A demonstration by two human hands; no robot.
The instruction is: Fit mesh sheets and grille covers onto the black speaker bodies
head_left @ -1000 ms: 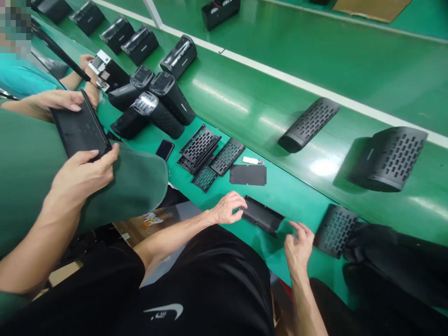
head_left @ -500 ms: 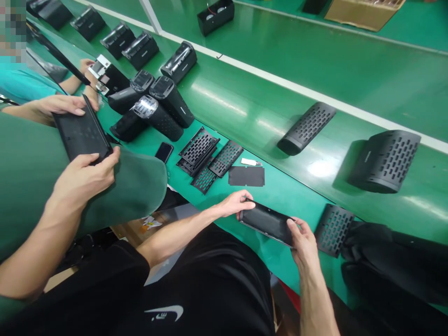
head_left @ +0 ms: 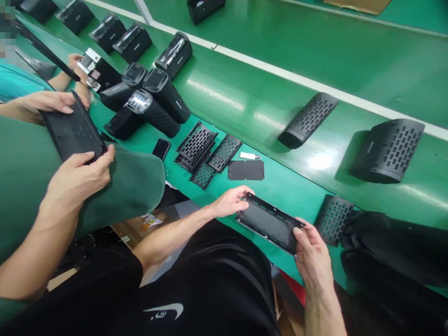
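Between my two hands I hold a black speaker grille panel [head_left: 269,223], its inner side facing up and a dark sheet lying over the slots. My left hand [head_left: 234,201] grips its left end, thumb on top. My right hand [head_left: 312,245] pinches the right end with its thumb over the inner face. Just beyond the panel, a flat black sheet [head_left: 246,170] lies on the green bench beside a small white strip [head_left: 249,156]. Left of these are a stack of slotted grille panels [head_left: 196,144] and a loose grille panel [head_left: 225,153]. Another grille panel [head_left: 334,219] rests right of my right hand.
Two slotted black speaker housings [head_left: 310,120] [head_left: 388,150] stand on the green conveyor [head_left: 241,79]. Several more housings [head_left: 164,93] cluster at left, near a phone [head_left: 161,150]. A co-worker's hands [head_left: 79,179] hold a similar panel [head_left: 75,128]. Black fabric [head_left: 392,252] lies at right.
The panel in my hands has tipped so more of its inner face and clips show. My right hand has shifted slightly right and down; both hands keep their hold.
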